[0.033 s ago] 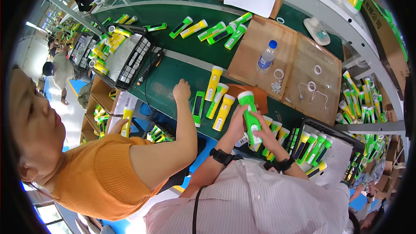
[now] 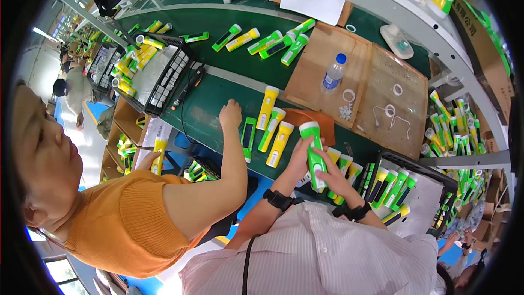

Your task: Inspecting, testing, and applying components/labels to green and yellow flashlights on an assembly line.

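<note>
A green flashlight point(image 2: 314, 159) with a white head is held in front of my chest, its head pointing away from me. My left hand point(image 2: 298, 159) is wrapped round its left side near the head. My right hand point(image 2: 335, 176) grips the lower body from the right. Left of my hands, a yellow flashlight point(image 2: 267, 108), a green-and-yellow flashlight point(image 2: 271, 130), another yellow flashlight point(image 2: 280, 145) and a green one with a dark panel point(image 2: 248, 140) lie on the green bench. More flashlights point(image 2: 349, 173) lie just beyond my right hand, partly hidden by it.
At my left, a co-worker in orange rests one hand point(image 2: 231, 114) over the bench and holds a yellow flashlight point(image 2: 159, 155). A black crate point(image 2: 417, 168) of flashlights stands at right. Beyond are a wooden tray point(image 2: 305, 76), a water bottle point(image 2: 333, 74) and another crate point(image 2: 169, 76).
The green flashlight in my hands has shifted slightly toward me, and my right hand has moved a little lower along it. The co-worker's hands look unchanged.
</note>
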Demonstrator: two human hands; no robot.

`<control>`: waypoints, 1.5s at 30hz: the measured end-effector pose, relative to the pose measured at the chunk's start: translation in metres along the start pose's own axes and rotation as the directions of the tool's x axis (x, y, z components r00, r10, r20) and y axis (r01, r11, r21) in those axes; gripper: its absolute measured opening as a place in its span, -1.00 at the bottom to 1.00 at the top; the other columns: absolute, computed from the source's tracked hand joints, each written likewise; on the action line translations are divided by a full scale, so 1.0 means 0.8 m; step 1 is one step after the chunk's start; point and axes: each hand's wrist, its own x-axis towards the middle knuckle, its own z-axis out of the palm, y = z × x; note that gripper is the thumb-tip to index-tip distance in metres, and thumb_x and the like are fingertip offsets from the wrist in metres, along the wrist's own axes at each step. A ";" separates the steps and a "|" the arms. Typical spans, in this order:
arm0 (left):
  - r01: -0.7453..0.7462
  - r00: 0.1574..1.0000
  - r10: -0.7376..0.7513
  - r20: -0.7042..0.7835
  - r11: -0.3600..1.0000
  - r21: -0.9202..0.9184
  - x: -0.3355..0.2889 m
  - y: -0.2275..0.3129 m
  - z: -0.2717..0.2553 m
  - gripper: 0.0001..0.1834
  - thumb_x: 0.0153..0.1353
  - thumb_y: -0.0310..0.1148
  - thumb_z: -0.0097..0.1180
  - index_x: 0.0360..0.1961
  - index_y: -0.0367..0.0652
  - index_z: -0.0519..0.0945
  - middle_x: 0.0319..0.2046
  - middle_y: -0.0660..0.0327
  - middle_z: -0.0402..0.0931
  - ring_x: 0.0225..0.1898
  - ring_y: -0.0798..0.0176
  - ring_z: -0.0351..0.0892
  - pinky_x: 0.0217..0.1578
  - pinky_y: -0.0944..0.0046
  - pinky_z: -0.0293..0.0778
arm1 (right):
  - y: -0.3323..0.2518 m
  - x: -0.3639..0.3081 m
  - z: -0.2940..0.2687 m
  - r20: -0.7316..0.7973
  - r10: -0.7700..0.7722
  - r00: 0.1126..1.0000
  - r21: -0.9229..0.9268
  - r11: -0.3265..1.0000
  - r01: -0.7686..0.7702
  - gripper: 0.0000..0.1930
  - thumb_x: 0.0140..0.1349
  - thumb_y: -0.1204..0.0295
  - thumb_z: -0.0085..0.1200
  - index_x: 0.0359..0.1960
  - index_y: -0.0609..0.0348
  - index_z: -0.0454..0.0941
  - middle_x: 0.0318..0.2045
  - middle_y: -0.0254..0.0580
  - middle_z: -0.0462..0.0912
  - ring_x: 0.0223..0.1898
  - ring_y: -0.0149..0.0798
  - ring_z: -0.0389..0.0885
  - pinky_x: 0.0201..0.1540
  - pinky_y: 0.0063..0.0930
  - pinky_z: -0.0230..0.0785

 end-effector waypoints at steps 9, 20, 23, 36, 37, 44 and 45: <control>-0.047 0.988 0.080 -0.131 0.971 0.235 -0.028 -0.004 0.066 -0.74 0.23 -0.20 -0.16 -0.19 -0.15 0.26 -0.38 0.17 0.38 -0.43 0.33 0.44 -0.43 0.35 0.44 | -0.057 -0.049 0.000 -0.217 -0.123 0.968 -0.530 0.848 -0.011 -0.44 -0.02 0.24 0.13 0.07 0.03 0.30 -0.28 -0.06 0.39 -0.20 -0.14 0.44 -0.29 -0.44 0.36; -0.007 0.994 0.040 -0.100 0.949 0.315 -0.043 -0.015 0.082 -0.67 0.22 -0.15 -0.14 -0.14 -0.16 0.27 -0.38 0.20 0.39 -0.42 0.39 0.42 -0.40 0.38 0.42 | -0.110 -0.077 -0.005 -0.164 -0.141 0.976 -0.717 0.697 -0.020 -0.40 -0.28 0.18 0.31 -0.17 0.19 0.40 -0.25 -0.17 0.40 -0.32 -0.14 0.50 -0.37 -0.38 0.41; 0.024 0.996 0.001 -0.085 0.956 0.294 -0.043 -0.016 0.079 -0.67 0.22 -0.16 -0.13 -0.13 -0.16 0.27 -0.39 0.22 0.39 -0.41 0.39 0.42 -0.39 0.39 0.41 | -0.112 -0.075 -0.003 -0.159 -0.142 0.977 -0.710 0.704 -0.013 -0.37 -0.30 0.19 0.32 -0.15 0.19 0.37 -0.24 -0.15 0.39 -0.29 -0.11 0.49 -0.33 -0.36 0.40; 0.030 0.999 -0.031 -0.006 0.854 0.519 -0.054 -0.020 0.066 -0.75 0.11 -0.30 0.01 -0.25 -0.21 0.35 -0.49 0.21 0.42 -0.56 0.38 0.45 -0.54 0.41 0.40 | -0.033 0.017 -0.039 -0.426 0.123 0.896 0.127 0.989 -0.076 -0.71 0.06 0.42 0.04 -0.16 0.17 0.39 -0.18 -0.23 0.37 -0.22 -0.37 0.38 -0.25 -0.56 0.28; 0.061 0.994 -0.102 0.040 0.819 0.571 -0.059 -0.018 0.063 -0.80 0.06 -0.33 0.07 -0.36 -0.21 0.39 -0.57 0.23 0.40 -0.64 0.37 0.43 -0.59 0.41 0.39 | -0.024 0.030 -0.049 -0.185 0.139 0.973 0.108 0.987 -0.121 -0.76 0.07 0.38 0.04 -0.23 0.18 0.42 -0.26 -0.25 0.42 -0.26 -0.40 0.39 -0.26 -0.58 0.27; 0.217 0.970 -0.241 0.016 0.898 0.383 -0.077 -0.006 0.053 -0.81 0.04 -0.34 0.08 -0.41 -0.21 0.40 -0.58 0.24 0.37 -0.62 0.35 0.43 -0.62 0.38 0.41 | -0.015 0.056 -0.057 0.193 0.004 0.981 0.160 0.987 -0.035 -0.73 0.13 0.25 -0.04 -0.38 0.25 0.48 -0.43 -0.34 0.50 -0.40 -0.45 0.43 -0.35 -0.60 0.29; 0.214 0.974 -0.228 0.012 0.931 0.296 -0.073 -0.007 0.055 -0.71 0.04 -0.35 0.08 -0.25 -0.22 0.32 -0.52 0.21 0.39 -0.57 0.36 0.45 -0.58 0.38 0.43 | -0.017 0.053 -0.050 0.079 0.041 0.996 0.262 0.963 -0.060 -0.69 0.16 0.21 -0.07 -0.27 0.23 0.47 -0.39 -0.32 0.52 -0.41 -0.44 0.45 -0.36 -0.60 0.31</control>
